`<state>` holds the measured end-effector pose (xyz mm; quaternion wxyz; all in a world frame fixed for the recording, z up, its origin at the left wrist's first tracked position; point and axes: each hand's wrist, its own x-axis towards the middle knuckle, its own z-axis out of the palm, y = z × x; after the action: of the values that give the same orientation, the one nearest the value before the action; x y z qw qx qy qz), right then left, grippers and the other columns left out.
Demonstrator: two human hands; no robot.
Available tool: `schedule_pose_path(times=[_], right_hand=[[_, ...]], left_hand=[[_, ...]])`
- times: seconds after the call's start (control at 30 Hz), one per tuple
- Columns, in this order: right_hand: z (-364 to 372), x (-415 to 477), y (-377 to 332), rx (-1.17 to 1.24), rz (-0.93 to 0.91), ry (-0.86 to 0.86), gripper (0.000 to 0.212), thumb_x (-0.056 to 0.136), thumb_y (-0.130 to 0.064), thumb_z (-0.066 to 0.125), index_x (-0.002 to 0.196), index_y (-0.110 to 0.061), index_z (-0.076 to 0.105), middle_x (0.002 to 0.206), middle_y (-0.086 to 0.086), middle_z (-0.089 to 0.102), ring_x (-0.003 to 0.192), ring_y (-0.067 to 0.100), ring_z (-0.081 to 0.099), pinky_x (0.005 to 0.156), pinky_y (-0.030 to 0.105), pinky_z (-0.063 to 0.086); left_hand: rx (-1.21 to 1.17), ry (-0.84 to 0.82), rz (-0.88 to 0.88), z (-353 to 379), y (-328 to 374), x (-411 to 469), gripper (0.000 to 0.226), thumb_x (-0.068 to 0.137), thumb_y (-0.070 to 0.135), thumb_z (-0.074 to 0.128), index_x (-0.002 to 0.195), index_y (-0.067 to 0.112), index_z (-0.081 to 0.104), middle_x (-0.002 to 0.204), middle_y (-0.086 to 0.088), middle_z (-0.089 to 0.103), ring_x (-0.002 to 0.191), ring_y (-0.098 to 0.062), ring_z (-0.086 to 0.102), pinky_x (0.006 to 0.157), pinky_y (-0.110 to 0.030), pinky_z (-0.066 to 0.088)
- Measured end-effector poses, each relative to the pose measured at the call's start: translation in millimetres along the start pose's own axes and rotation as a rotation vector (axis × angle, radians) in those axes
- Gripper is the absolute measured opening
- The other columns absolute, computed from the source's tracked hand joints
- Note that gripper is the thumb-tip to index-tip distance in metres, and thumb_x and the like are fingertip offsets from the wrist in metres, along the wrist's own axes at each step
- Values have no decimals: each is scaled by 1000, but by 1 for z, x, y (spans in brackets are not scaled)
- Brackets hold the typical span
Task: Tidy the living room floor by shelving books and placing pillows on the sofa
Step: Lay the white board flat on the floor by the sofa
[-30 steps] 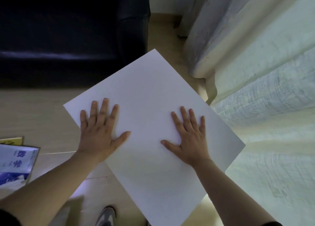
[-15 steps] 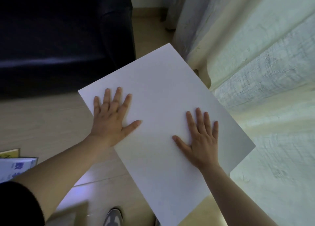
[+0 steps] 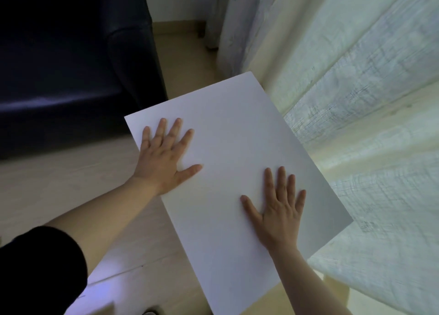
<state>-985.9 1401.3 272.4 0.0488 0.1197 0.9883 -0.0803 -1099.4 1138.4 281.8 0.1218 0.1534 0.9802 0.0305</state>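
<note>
A dark sofa (image 3: pixel 66 60) fills the upper left, its arm ending near the white sheet (image 3: pixel 228 179), while pale curtains (image 3: pixel 356 101) hang down the right side over a light wood floor (image 3: pixel 59 188). The sheet is large, flat and blank, lying at a slant with its far corner by the curtain hem; whether it rests on the floor or on something raised cannot be told from this angle. The person presses both palms onto it, probably to steady or slide it, since nothing is pinched or lifted. The left hand (image 3: pixel 164 162) lies flat near the sheet's upper left corner, fingers spread, holding nothing. The right hand (image 3: pixel 280 210) lies flat lower down toward the right edge, likewise spread and empty. No pillow shows, and the sofa seat looks bare in the part seen. Against the earlier frames, the view has swung left and closer: the books once at the left edge have gone out of sight, a black sleeve (image 3: pixel 40 269) now shows, and the sheet sits further toward the curtains.
</note>
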Motion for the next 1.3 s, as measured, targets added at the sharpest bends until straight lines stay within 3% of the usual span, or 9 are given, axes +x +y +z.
schedule_pose_path(times=[0.3,0.43,0.53,0.6,0.73,0.8,0.9,1.07,1.3], right_hand=[[-1,12,-15,2,123,9,87,80,-81,14,153,-36,4,162,-5,-3,149,20,-6,119,45,-8],[-4,12,-16,-7,121,-37,88,78,-81,10,153,-36,-1,162,-4,-6,149,21,-9,118,47,-8],[-14,19,-7,-8,50,-105,92,74,-83,8,152,-35,-4,161,-3,-12,148,22,-14,118,49,-8],[-26,33,7,-42,-69,-148,94,73,-84,11,153,-35,2,162,-2,-8,149,23,-10,118,51,-6],[-46,80,29,-100,-160,-191,93,75,-86,25,153,-38,9,162,-3,-6,148,30,-7,115,59,-2],[-50,97,33,-41,-102,-242,94,74,-85,35,152,-41,5,162,-7,-8,148,32,-9,115,60,4],[-42,94,42,-48,-58,-185,99,69,-90,32,151,-43,3,162,-10,-5,148,31,0,115,53,13],[-31,74,57,12,1,-73,95,70,-89,25,151,-42,9,162,-11,3,146,29,10,116,47,13],[-26,56,80,-10,73,-17,93,72,-87,21,152,-40,8,162,-10,2,146,28,9,116,46,12]], left_hand=[[0,-100,79,-20,-8,46,89,77,83,8,149,36,-17,154,5,-32,140,-25,-33,115,-52,-13],[-238,-31,-189,-6,31,2,78,89,70,20,151,31,-7,156,0,-28,141,-28,-31,114,-53,-13],[-385,32,-297,12,77,-48,80,87,70,7,152,26,-9,152,1,-35,139,-27,-35,113,-52,-12],[-419,56,-347,24,99,-65,81,85,68,5,152,24,-6,154,1,-30,141,-28,-30,115,-55,-1],[-374,164,-378,36,109,-73,72,94,57,23,152,15,18,161,-10,4,147,-34,-2,108,-55,33],[-329,171,-373,40,110,-73,72,94,55,24,152,14,19,161,-10,5,147,-34,-1,107,-52,35],[-300,152,-389,39,112,-70,74,93,57,22,153,15,16,161,-9,1,148,-33,-5,108,-53,34],[-267,100,-395,35,114,-69,83,89,69,18,153,16,16,161,-6,1,148,-32,-5,103,-53,40],[-240,127,-274,36,120,-58,84,88,71,20,151,16,21,161,0,4,148,-31,-1,102,-50,40]])
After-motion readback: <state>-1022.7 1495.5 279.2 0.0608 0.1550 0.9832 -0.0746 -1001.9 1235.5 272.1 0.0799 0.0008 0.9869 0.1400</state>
